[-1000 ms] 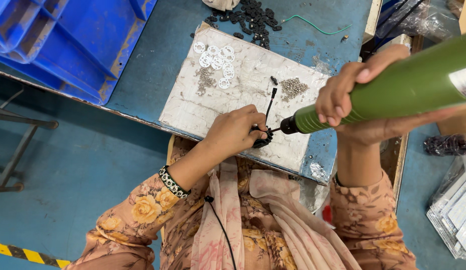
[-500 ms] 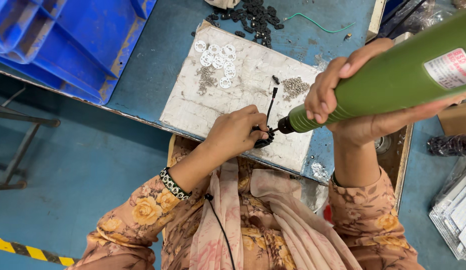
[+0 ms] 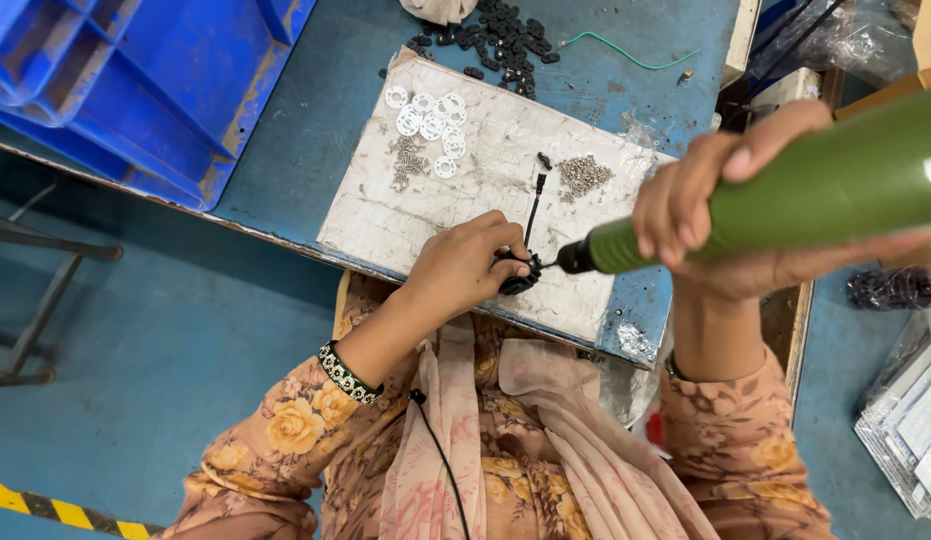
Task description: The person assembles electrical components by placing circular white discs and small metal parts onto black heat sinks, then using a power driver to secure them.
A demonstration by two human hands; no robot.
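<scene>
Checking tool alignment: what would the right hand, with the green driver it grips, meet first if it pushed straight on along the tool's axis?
Probably the small black round part at the driver's tip, pinned on the white board by the left hand.

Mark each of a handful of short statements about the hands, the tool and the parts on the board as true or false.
1. The right hand grips a green electric screwdriver. True.
2. The left hand holds a small black part on the white board. True.
3. The white rings lie in the blue bin. False: they lie on the board.
4. The screwdriver's tip points away from the black part. False: it meets the part.
5. A green wire lies on the blue table. True.
</scene>
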